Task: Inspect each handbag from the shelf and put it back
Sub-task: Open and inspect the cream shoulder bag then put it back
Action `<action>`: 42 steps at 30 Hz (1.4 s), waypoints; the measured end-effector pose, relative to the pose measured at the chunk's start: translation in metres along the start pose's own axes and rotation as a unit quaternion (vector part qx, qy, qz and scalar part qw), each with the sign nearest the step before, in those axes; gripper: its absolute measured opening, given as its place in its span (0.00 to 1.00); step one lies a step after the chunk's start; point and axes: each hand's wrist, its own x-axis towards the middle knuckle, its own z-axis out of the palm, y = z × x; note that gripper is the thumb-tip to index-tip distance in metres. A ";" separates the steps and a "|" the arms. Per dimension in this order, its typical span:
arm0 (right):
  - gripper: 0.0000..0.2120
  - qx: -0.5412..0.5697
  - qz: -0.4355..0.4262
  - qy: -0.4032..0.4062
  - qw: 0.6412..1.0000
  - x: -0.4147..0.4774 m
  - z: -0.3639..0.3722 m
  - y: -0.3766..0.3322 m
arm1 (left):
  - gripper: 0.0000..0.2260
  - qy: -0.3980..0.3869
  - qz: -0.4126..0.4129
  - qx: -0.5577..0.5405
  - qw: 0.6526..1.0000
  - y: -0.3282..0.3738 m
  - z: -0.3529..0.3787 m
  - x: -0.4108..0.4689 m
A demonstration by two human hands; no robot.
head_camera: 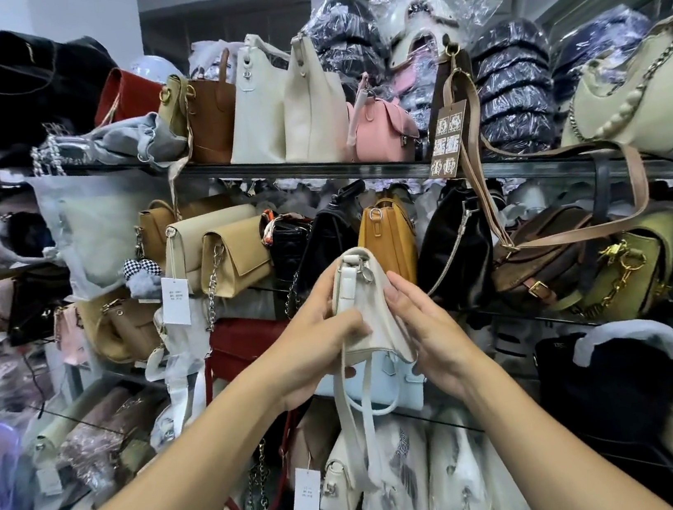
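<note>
The small cream leather handbag (377,314) stands upright at the centre of the view, its long axis running 12 to 6 o'clock, held in front of the shelves between 2 hands. The left hand (316,339) grips its 9 o'clock side, thumb pressed across the front and the other fingers curled behind. The right hand (431,328) pinches the 3 o'clock edge with curled fingers (401,291). The bag's pale strap (366,432) hangs slack toward 6 o'clock. The likely return slot lies at 12 o'clock, between the black quilted bag (324,243) and the mustard-yellow bag (388,234), and both hands look equally near it.
</note>
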 end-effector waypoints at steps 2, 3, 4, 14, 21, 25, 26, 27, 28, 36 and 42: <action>0.45 0.018 0.012 -0.011 1.000 0.000 -0.003 0.003 | 0.36 -0.014 -0.001 0.042 0.999 0.004 0.003 -0.002; 0.45 0.023 0.013 -0.019 0.999 0.001 -0.005 0.006 | 0.36 -0.022 -0.001 0.067 0.998 0.006 0.003 -0.003; 0.45 0.030 0.011 -0.026 0.999 0.001 -0.007 0.010 | 0.37 -0.032 0.000 0.087 0.996 0.009 0.003 -0.004; 0.52 0.084 -0.042 0.000 0.996 0.012 -0.022 0.027 | 0.33 -0.066 -0.038 0.144 0.987 0.028 -0.012 -0.004; 0.53 0.044 -0.050 -0.022 0.998 0.007 -0.018 0.021 | 0.22 -0.072 -0.024 0.083 0.994 0.021 -0.022 -0.006; 0.53 0.024 -0.060 -0.043 0.997 0.003 -0.018 0.021 | 0.22 -0.073 -0.010 0.085 0.994 0.019 -0.022 -0.009; 0.53 0.020 -0.063 -0.044 0.997 0.002 -0.018 0.021 | 0.22 -0.072 -0.007 0.086 0.994 0.019 -0.022 -0.010; 0.53 0.018 -0.066 -0.044 0.997 0.001 -0.018 0.020 | 0.22 -0.069 -0.002 0.086 0.994 0.019 -0.021 -0.010; 0.54 0.016 -0.068 -0.043 0.997 0.001 -0.017 0.019 | 0.22 -0.065 0.000 0.083 0.994 0.019 -0.021 -0.011; 0.49 0.006 -0.099 -0.016 0.995 -0.002 -0.007 0.014 | 0.20 -0.040 0.024 0.082 0.996 0.019 -0.022 -0.008; 0.53 -0.036 -0.106 0.035 0.993 -0.001 0.003 0.012 | 0.20 -0.018 0.008 0.022 1.000 0.023 -0.021 -0.006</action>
